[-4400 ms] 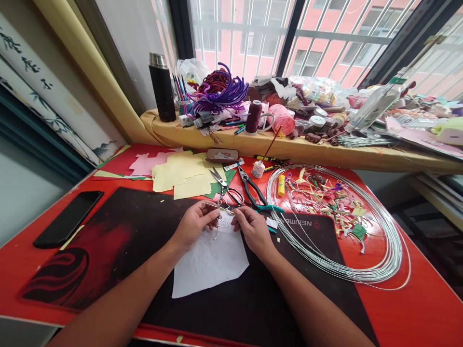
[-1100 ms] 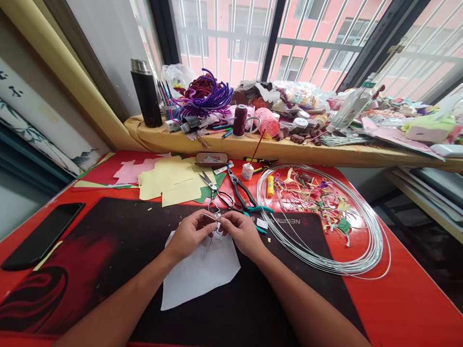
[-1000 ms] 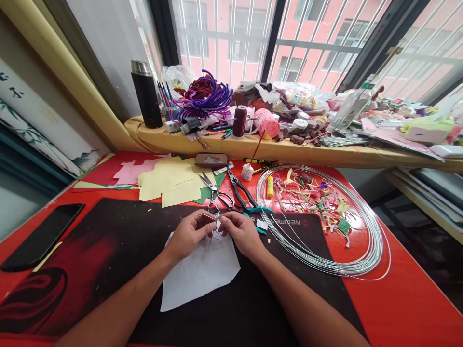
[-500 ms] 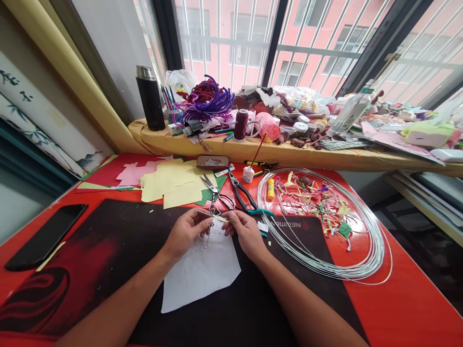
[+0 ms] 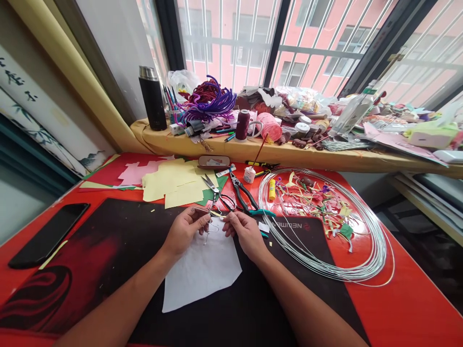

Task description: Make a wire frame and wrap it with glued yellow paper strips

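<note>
A small bent-wire figure (image 5: 213,227) hangs from the pinched fingers of my left hand (image 5: 183,230). A narrow yellow paper strip (image 5: 217,215) runs from the wire toward my right hand (image 5: 245,232), whose thumb and fingertips are closed on the strip's end. Whether the strip is wound around the wire is too small to tell. Both hands are above a sheet of white paper (image 5: 200,282) on the black desk mat (image 5: 119,270). Just beyond my fingers lie the scissors (image 5: 213,185), their handles toward me, and the black-handled pliers (image 5: 244,193).
A large wire coil (image 5: 376,260) lies at the right around paper scraps (image 5: 327,202) and a yellow glue stick (image 5: 272,190). A white glue bottle (image 5: 249,175) stands behind the pliers. Yellow paper sheets (image 5: 173,180) and a phone (image 5: 47,236) are on the left. Craft supplies crowd the sill.
The view has shifted slightly. The wire figure has turned a little in my left fingers, and the yellow strip is held straighter between my hands.
</note>
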`<state>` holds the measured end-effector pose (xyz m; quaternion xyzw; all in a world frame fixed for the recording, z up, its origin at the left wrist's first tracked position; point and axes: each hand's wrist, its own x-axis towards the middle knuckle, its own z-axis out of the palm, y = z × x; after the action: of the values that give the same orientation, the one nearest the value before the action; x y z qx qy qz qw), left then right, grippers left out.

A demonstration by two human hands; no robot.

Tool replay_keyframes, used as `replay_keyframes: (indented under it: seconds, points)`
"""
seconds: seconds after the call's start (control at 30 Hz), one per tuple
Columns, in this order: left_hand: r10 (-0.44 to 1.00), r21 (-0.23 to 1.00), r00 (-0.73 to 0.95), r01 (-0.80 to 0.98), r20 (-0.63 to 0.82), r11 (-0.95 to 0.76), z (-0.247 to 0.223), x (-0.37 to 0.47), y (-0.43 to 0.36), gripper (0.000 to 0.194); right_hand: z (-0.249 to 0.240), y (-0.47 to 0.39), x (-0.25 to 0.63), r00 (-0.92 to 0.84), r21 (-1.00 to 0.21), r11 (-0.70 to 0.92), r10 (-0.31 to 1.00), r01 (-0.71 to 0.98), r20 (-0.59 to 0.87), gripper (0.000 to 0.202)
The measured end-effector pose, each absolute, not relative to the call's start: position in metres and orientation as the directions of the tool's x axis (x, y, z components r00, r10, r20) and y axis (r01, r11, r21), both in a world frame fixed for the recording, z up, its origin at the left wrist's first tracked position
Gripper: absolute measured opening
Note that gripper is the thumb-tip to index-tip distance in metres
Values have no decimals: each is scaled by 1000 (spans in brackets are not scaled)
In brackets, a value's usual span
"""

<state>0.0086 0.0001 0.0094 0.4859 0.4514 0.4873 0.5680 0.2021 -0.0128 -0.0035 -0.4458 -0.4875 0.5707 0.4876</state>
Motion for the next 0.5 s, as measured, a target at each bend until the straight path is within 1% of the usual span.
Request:
replay_keyframes:
  seconds: [0.1,0.33,0.5]
  points:
    - [989,995,142,-92,-36,49,8,8,-1,32,-3,-14,202,-127,-994,-42,992,-96,-29,53]
    - [986,997,166,-62,-32,43,5,8,-1,30,-1,-15,202,-138,-998,-19,990,-66,-9,41]
    - [988,997,151,-66,-30,40,5,9,-1,31,-4,-15,202,-117,-998,-24,993,-65,-17,41]
